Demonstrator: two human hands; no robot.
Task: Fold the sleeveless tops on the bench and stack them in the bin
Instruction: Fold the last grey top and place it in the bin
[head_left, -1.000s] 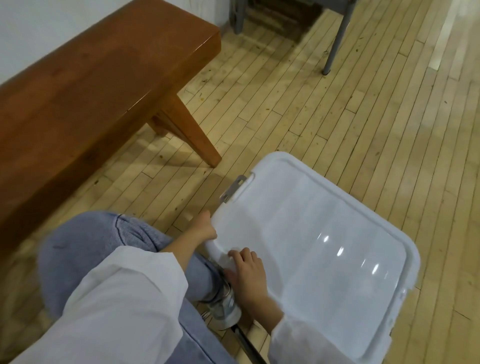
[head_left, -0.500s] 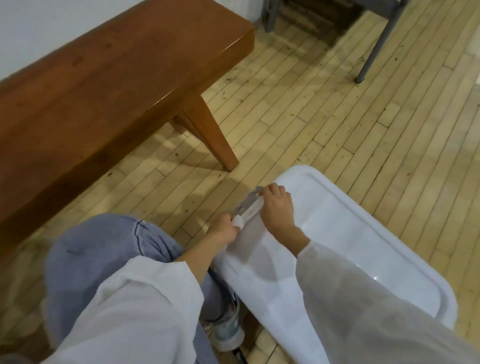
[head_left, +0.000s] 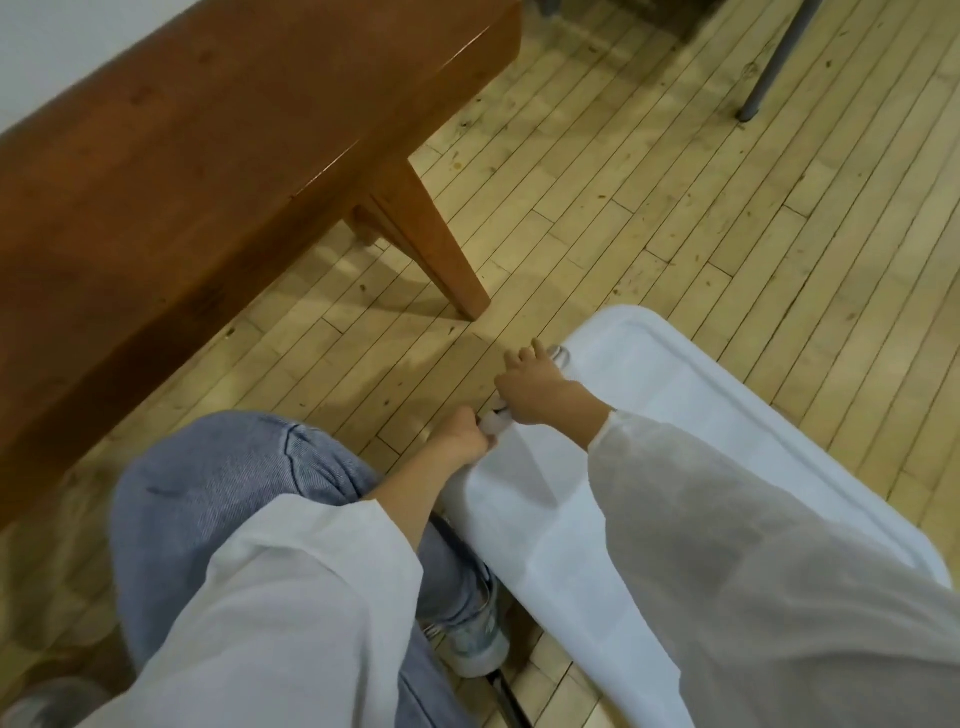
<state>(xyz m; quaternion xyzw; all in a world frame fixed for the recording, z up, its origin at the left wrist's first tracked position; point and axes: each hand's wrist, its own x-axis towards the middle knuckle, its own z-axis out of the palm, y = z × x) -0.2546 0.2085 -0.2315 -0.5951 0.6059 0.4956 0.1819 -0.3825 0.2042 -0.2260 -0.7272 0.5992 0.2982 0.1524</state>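
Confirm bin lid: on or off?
On. The white lid lies flat with no opening visible; left hand and right hand grip its edge.

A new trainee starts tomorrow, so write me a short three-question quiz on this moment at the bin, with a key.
1. True or false: the white bin lid is in place, not yet taken off.
2. What does the right hand grip? A: a folded top. B: the grey latch at the lid's edge. C: a coat hanger.
3. Fill in: the left hand grips the lid's near edge; the brown wooden furniture to the left of both hands is a ____.
Key: 1 true; 2 B; 3 bench.
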